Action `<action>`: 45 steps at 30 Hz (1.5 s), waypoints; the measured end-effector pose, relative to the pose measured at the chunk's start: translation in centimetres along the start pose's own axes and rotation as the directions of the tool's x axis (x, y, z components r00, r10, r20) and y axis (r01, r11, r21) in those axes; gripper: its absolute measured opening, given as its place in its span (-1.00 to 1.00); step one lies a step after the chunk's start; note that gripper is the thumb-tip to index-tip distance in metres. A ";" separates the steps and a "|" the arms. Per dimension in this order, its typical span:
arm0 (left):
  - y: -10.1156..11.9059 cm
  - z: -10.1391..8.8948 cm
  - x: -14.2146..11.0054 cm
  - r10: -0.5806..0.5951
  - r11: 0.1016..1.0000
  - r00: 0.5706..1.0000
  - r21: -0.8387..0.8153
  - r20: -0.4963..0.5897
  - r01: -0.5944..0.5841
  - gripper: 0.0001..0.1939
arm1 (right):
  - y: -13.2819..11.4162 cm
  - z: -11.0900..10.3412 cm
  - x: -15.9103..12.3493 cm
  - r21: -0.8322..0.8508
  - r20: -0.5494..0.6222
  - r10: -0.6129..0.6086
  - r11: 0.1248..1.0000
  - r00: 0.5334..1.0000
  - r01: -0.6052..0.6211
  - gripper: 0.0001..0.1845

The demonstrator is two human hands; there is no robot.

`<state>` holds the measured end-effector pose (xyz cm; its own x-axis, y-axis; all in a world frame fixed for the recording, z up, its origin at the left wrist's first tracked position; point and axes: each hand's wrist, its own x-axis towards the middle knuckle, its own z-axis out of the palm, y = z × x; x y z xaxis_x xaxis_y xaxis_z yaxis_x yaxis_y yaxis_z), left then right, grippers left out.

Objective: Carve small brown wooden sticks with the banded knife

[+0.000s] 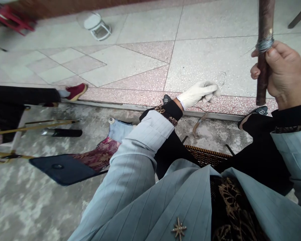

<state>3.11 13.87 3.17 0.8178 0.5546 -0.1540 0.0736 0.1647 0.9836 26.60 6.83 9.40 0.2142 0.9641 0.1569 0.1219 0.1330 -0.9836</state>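
The dark stick (263, 68) is in your right hand (286, 70), raised at the right side of the view, and its long axis runs almost straight away from your body. A winding of thin wire (265, 44) goes around it, just beside your thumb, and a fine end seems to point out toward the left. Your right fingers are closed around the stick, between this winding and the near end. What matters most is this: the stick lies to the right of your left hand (199, 93), well apart from it. Those left fingers, in a white glove, are curled; a small loose loop (222, 79) shows just beside their tips, but I cannot tell if they grip it. Beyond both hands extends the tiled floor (203, 50).
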 end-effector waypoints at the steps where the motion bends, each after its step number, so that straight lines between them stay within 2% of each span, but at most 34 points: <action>1: 0.0 0.0 0.1 0.012 1.000 1.000 0.002 0.016 -0.012 -0.66 | 0.0 0.2 -0.1 -0.018 0.018 0.035 0.999 0.999 -0.034 -0.70; 4: 0.3 0.6 0.1 0.003 1.000 0.998 0.004 0.070 -0.004 -0.80 | -0.3 1.3 -0.5 -0.016 0.112 0.125 0.992 0.986 -0.124 -0.64; 8: 1.0 1.5 -0.1 -0.040 0.999 0.987 0.023 0.155 0.037 -0.78 | -0.3 3.0 -1.0 0.023 0.257 0.174 0.982 0.950 -0.186 -0.70; 10: 1.2 1.8 -0.3 -0.034 0.999 0.982 0.036 0.184 0.028 -0.80 | 0.0 3.6 -1.1 -0.012 0.289 0.191 0.980 0.938 -0.196 -0.64; 12: 1.2 1.9 -0.3 -0.029 0.998 0.980 0.056 0.195 0.019 -0.85 | 0.4 3.9 -0.9 -0.119 0.295 0.208 0.976 0.932 -0.180 -0.51; 14: 1.1 1.9 -0.2 -0.026 0.999 0.982 0.049 0.188 0.017 -0.89 | 1.0 3.9 -0.6 -0.257 0.259 0.216 0.955 0.941 -0.148 -0.40; 16: 0.8 1.9 -0.1 -0.020 1.000 0.987 0.019 0.160 0.017 -0.87 | 1.5 3.5 -0.2 -0.356 0.174 0.184 0.928 0.967 -0.112 -0.35; 18: 0.5 1.8 0.0 -0.002 1.000 0.995 -0.010 0.100 0.003 -0.85 | 1.7 3.0 0.3 -0.394 0.080 0.136 0.914 0.988 -0.094 -0.32; 21: 0.1 1.5 0.2 0.022 0.999 1.000 -0.029 -0.016 -0.023 -0.83 | 1.4 2.3 0.4 -0.423 -0.030 0.115 0.899 0.993 -0.117 -0.28; 23: 0.0 1.2 0.3 0.011 0.999 0.998 -0.047 -0.068 -0.014 -0.84 | 1.0 2.2 0.1 -0.453 -0.062 0.152 0.876 0.986 -0.163 -0.29; 25: -0.2 0.9 0.5 -0.008 0.995 0.999 -0.095 -0.045 0.003 -0.84 | 0.7 2.5 -0.3 -0.464 -0.050 0.187 0.865 0.981 -0.189 -0.31; 29: -0.5 0.8 0.9 0.034 0.980 0.998 -0.199 0.061 -0.021 -0.64 | 0.6 3.6 -0.7 -0.406 0.019 0.160 0.903 0.987 -0.138 -0.35; 32: -0.5 1.0 1.0 0.077 0.994 0.997 -0.079 -0.021 -0.078 -0.64 | 1.1 4.3 -0.7 -0.388 0.076 0.122 0.918 0.990 -0.083 -0.38; 35: -0.5 1.0 1.1 0.101 0.995 0.990 0.034 -0.098 -0.098 -0.75 | 2.2 4.6 -0.5 -0.257 0.094 0.075 0.965 0.993 -0.049 -0.47; 39: -0.6 0.9 1.2 0.070 0.997 0.982 -0.011 -0.175 -0.073 -0.79 | 3.7 4.4 -0.2 -0.022 0.076 0.012 1.000 0.997 -0.010 -0.61; 42: -0.6 0.8 1.2 0.069 0.998 0.975 0.003 -0.210 -0.070 -0.79 | 4.2 4.2 0.0 0.017 0.048 0.025 1.000 0.999 -0.026 -0.65; 45: -0.5 0.7 1.2 0.079 0.996 0.983 -0.014 -0.164 -0.083 -0.81 | 4.0 4.0 0.2 0.037 0.003 0.082 0.996 0.997 -0.082 -0.68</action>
<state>4.45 13.83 2.59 0.7166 0.6918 -0.0888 -0.0024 0.1297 0.9915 23.26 8.51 5.15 0.2208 0.9724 0.0756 0.0683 0.0620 -0.9957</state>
